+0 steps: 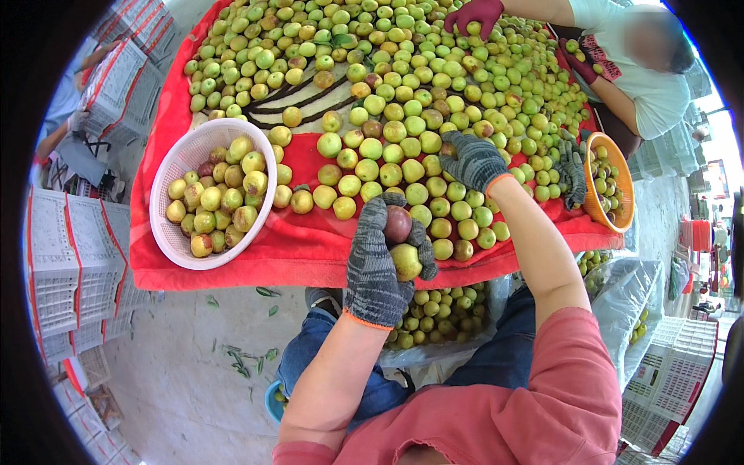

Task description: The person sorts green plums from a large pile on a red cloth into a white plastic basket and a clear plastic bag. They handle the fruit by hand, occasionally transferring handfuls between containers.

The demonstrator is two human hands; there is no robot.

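Note:
My left hand [381, 264], in a grey knitted glove, holds a dark reddish-brown jujube [398, 224] and a yellow-green jujube [406, 261] at the table's front edge. In a matching glove, my right hand [474, 161] reaches over the spread of fruit, its thumb and finger around a brownish jujube [448, 150] that is partly hidden. Many green jujubes [415, 194], some blotched brown, lie loose on the red cloth [314, 256]. To the left stands a white plastic basket [165, 232] of blotched jujubes.
An orange basket [628, 200] of jujubes and an empty grey glove [572, 171] lie at the right. Across the table, a co-worker's maroon-gloved hand [476, 16] handles fruit. A plastic-lined container of jujubes [439, 317] sits between my legs. White crates [78, 256] are stacked left.

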